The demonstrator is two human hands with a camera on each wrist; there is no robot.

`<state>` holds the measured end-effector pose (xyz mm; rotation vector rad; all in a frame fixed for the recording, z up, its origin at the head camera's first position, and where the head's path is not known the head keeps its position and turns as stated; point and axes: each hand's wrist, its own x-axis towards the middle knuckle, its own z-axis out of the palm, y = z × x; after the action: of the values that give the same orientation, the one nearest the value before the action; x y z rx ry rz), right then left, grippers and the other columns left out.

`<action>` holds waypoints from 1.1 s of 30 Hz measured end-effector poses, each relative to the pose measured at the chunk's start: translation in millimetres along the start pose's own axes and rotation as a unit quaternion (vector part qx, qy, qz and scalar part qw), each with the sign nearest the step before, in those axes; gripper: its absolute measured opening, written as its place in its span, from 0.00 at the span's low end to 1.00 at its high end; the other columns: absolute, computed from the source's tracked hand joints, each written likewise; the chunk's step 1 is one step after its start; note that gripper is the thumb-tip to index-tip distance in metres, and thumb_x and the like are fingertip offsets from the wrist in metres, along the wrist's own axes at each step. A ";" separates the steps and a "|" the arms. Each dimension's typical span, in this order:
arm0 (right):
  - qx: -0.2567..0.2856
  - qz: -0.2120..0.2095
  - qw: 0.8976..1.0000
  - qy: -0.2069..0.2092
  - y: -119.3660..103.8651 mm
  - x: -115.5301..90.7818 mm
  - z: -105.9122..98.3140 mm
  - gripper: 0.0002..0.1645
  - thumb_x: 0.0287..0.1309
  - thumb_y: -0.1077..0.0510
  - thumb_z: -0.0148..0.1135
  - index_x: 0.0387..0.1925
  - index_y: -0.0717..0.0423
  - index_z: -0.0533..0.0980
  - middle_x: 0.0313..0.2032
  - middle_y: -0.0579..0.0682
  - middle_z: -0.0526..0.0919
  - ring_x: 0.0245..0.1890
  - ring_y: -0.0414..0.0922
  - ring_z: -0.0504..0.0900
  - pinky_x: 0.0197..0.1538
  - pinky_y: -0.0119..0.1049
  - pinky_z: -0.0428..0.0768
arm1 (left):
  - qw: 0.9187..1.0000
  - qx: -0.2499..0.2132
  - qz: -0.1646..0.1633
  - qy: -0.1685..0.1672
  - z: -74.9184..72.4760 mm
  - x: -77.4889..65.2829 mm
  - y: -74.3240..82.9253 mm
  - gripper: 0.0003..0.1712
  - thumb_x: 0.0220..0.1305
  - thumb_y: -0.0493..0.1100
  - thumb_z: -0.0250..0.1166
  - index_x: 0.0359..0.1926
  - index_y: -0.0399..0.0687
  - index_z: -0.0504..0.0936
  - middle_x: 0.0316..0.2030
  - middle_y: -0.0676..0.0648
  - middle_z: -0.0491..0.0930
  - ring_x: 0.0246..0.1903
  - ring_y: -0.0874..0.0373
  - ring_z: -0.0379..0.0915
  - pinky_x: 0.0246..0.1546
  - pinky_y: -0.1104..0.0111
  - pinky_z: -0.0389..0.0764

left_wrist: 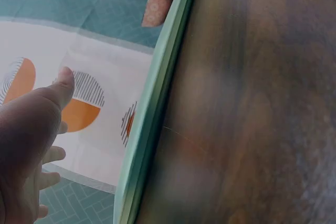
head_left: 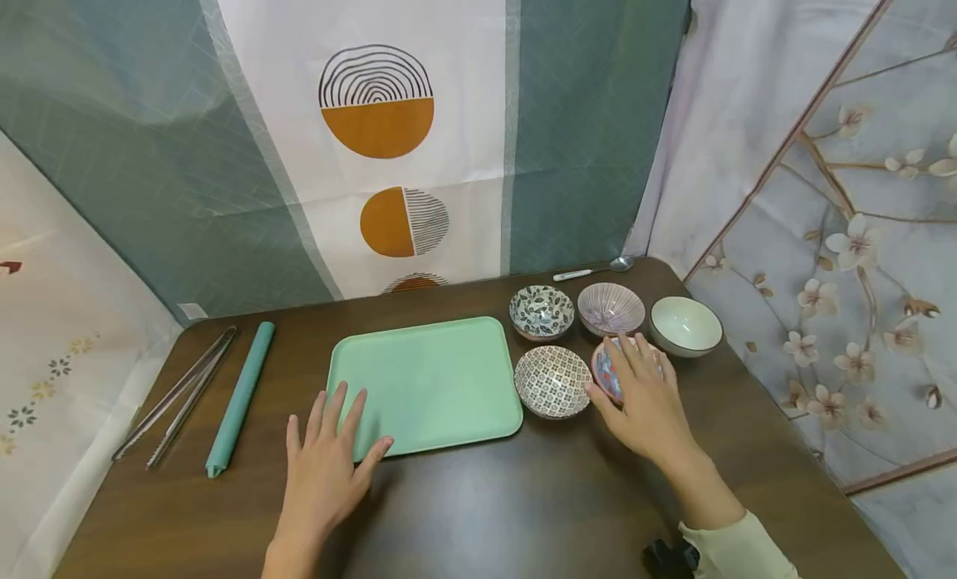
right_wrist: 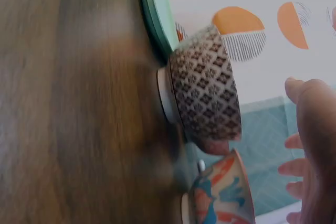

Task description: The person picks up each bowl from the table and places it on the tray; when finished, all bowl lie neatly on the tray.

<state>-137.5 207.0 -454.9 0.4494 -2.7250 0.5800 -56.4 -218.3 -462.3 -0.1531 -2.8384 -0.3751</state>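
My left hand [head_left: 325, 471] hovers with spread fingers by the front left corner of a mint green tray [head_left: 434, 380]. In the left wrist view that hand [left_wrist: 31, 124] holds nothing. Over a red and blue patterned bowl [head_left: 604, 373] hangs my right hand [head_left: 649, 404], its fingers extended and partly hiding the bowl. The right wrist view shows a gap between this hand [right_wrist: 317, 140] and the bowl [right_wrist: 223, 195]. Just left of it stands a bowl with a brown diamond pattern [head_left: 552, 382], close to the tray's right edge.
Behind are a leaf-patterned bowl [head_left: 542, 311], a purple striped bowl [head_left: 611, 307] and a pale plain bowl [head_left: 685, 325]. A spoon [head_left: 593, 271] lies at the back edge. Metal tongs [head_left: 179, 392] and a long green roll [head_left: 241, 400] lie left. Curtains surround the table [head_left: 478, 512].
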 end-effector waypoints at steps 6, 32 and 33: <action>0.007 -0.001 1.000 -0.027 -11.1 -5.8 6.6 0.44 0.67 0.37 0.60 0.73 0.59 0.65 0.73 0.64 0.63 0.74 0.66 0.55 0.71 0.70 0.47 | 1.000 0.004 -0.003 -0.010 2.3 -12.6 -1.9 0.43 0.68 0.68 0.60 0.74 0.48 0.68 0.75 0.38 0.58 0.74 0.36 0.47 0.67 0.30 0.43; 0.012 -0.004 0.999 -0.048 -6.3 4.4 13.5 0.44 0.70 0.37 0.56 0.74 0.61 0.63 0.73 0.66 0.61 0.74 0.68 0.54 0.69 0.72 0.50 | 0.999 -0.019 -0.024 -0.011 -3.6 -5.6 -6.4 0.41 0.70 0.66 0.59 0.73 0.45 0.68 0.73 0.36 0.61 0.72 0.36 0.53 0.67 0.32 0.47; 0.016 -0.002 0.999 -0.050 -5.6 4.9 14.3 0.44 0.70 0.37 0.56 0.74 0.61 0.63 0.73 0.67 0.61 0.73 0.68 0.55 0.69 0.72 0.51 | 0.999 -0.019 -0.025 -0.012 -3.7 -5.5 -7.0 0.41 0.70 0.66 0.59 0.73 0.45 0.68 0.73 0.36 0.61 0.72 0.36 0.54 0.67 0.32 0.48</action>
<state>-143.3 194.8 -463.6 0.5064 -2.8127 0.6170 -51.2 -226.4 -462.1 -0.0957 -2.8640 -0.4416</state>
